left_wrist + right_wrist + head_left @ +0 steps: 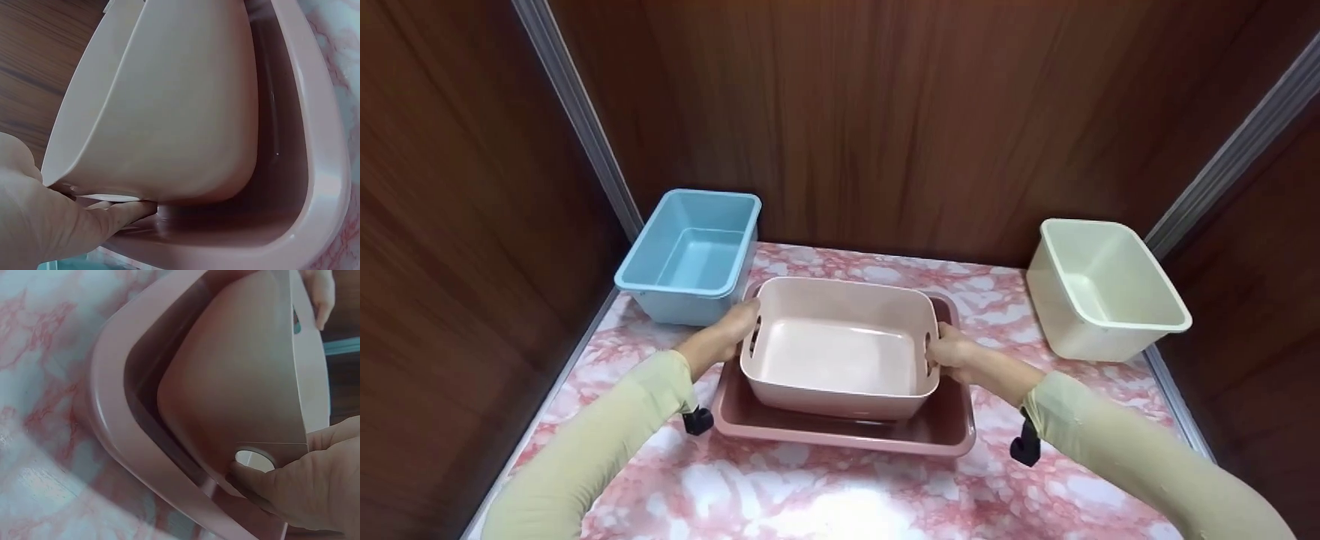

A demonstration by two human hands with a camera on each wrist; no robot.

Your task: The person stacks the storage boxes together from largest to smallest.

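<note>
A pale pink rectangular bin [834, 352] is sitting at the centre, open side up, its lower part lying within the rim of a larger, dusky pink basin [840, 442]; whether its base is touching the basin floor cannot be told. Two bare hands are holding the bin by its short ends, where oval handle slots [256, 460] are piercing the walls. The left hand [735, 328] is gripping the left end, its fingers curling at the slot, below the rim. The right hand [956, 352] is gripping the opposite end in the same way, its fingertips partly hidden at the slot.

Just beyond the left hand, a light blue bin [675, 306] is standing upright, near the basin. A cream bin [1080, 337] is standing well apart on the right, also upright. Everything is resting on a pink-and-white marbled surface [780, 480]. Pale yellow sleeves [607, 427] are covering the forearms, and a small black piece [697, 420] is hanging below each cuff. Dark wood-grain panels [840, 135] are enclosing the back and sides, with grey metal strips [577, 105] running along the corners.
</note>
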